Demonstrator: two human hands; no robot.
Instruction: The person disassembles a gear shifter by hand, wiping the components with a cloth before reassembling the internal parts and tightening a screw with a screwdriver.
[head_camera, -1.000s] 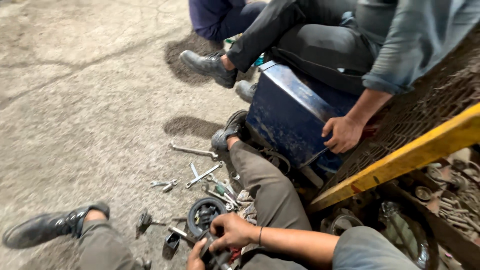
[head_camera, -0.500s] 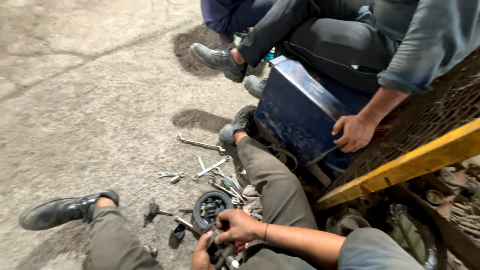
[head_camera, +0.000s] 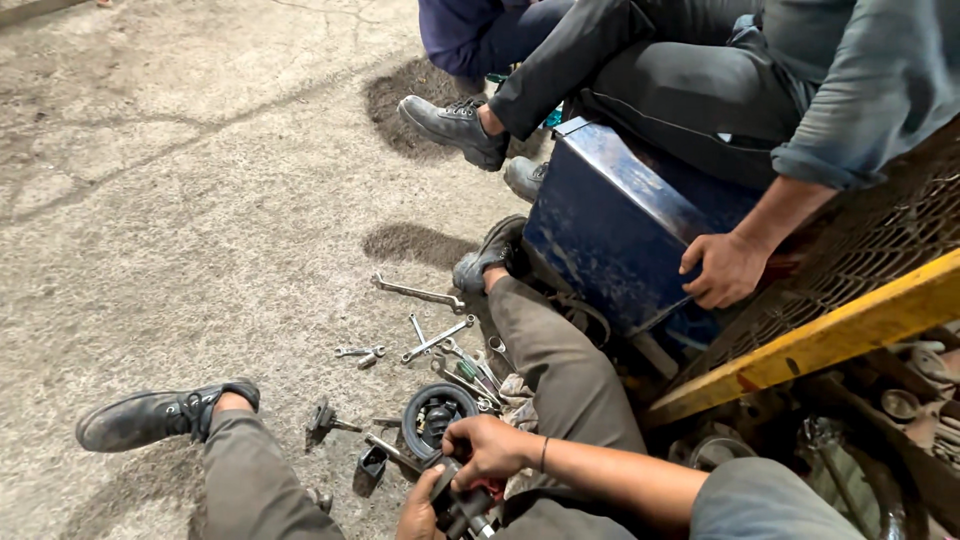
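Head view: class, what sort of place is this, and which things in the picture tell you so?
Probably a repair workshop yard. Spanners lie scattered on the stained concrete floor, beside a round black part, and the right hand and left hand work on a small metal part.

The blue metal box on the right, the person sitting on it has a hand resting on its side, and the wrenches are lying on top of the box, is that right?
Not quite. The head view shows the wrenches scattered on the concrete floor between the wearer's legs, not on top of the blue metal box. The rest holds: the seated person's hand does rest on the box's side.
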